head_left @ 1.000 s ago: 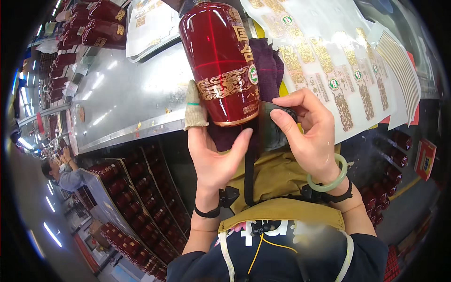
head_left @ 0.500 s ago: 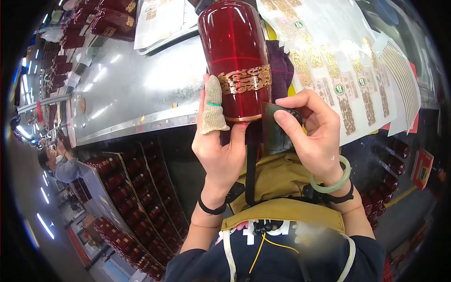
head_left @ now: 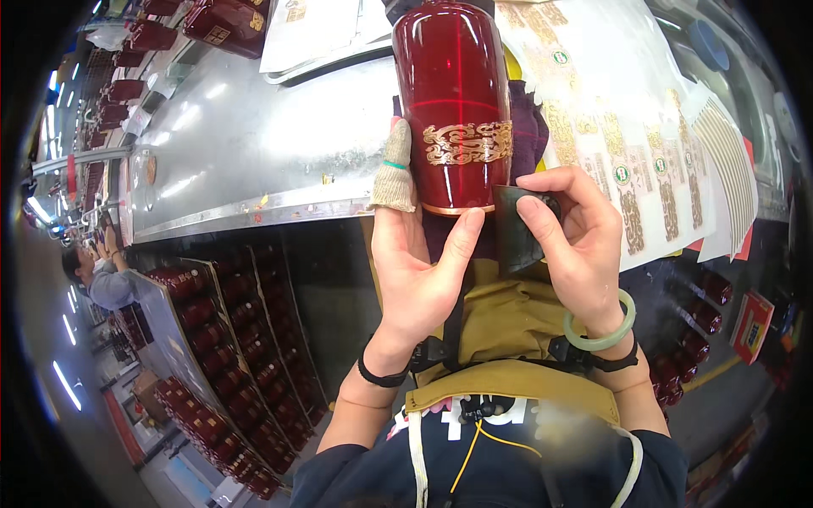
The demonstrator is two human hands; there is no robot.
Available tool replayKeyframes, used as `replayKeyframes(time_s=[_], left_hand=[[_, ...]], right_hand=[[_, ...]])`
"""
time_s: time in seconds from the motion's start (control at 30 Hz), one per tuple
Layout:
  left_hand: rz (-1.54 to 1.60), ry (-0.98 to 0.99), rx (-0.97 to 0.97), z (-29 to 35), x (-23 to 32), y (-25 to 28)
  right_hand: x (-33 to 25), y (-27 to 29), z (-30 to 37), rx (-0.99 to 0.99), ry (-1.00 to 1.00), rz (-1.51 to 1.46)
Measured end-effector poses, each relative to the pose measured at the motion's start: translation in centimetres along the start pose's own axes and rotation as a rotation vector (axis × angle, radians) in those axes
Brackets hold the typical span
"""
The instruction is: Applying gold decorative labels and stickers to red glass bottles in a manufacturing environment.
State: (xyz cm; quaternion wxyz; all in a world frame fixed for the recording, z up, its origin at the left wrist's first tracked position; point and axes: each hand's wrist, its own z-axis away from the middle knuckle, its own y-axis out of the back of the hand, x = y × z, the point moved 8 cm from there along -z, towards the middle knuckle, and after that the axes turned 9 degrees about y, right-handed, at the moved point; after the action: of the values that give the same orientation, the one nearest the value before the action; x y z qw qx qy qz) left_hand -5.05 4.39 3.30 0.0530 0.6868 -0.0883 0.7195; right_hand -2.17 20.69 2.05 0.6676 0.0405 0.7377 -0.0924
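Left hand (head_left: 423, 275) cups the red bottle (head_left: 453, 85) at base and left side; right hand (head_left: 584, 254), apart, pinches a dark flat scraper (head_left: 515, 233). Bottle lies over purple cloth (head_left: 529, 127). Probably heavy, slick, breakable glass: grip base and shoulder. Label sheets (head_left: 631, 76) to the right.

A metal table (head_left: 246, 140) bears a tray (head_left: 273, 80) and gold-patterned sheets (head_left: 593, 97).

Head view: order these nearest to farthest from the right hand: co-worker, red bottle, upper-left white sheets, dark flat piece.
1. Dark flat piece: pinched in the right hand.
2. Red bottle: just left.
3. White sheets: upper left, beyond the bottle.
4. Co-worker: far left, background.
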Motion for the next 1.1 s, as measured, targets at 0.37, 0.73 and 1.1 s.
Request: replayKeyframes(time_s=[0.37, 0.73, 1.1], left_hand=[[0.166, 0.051, -0.056, -0.4, -0.2, 0.3], [0.282, 0.105, -0.056, -0.6, -0.3, 0.5], [0.265, 0.102, -0.038, -0.6, -0.3, 0.9]], right_hand=[[0.2, 0.1, 0.1, 0.002, -0.019, 0.012], [-0.1, 0.1, -0.1, -0.025, -0.014, 0.013], [0.6, -0.8, -1.1, -0.051, 0.001, 0.287]])
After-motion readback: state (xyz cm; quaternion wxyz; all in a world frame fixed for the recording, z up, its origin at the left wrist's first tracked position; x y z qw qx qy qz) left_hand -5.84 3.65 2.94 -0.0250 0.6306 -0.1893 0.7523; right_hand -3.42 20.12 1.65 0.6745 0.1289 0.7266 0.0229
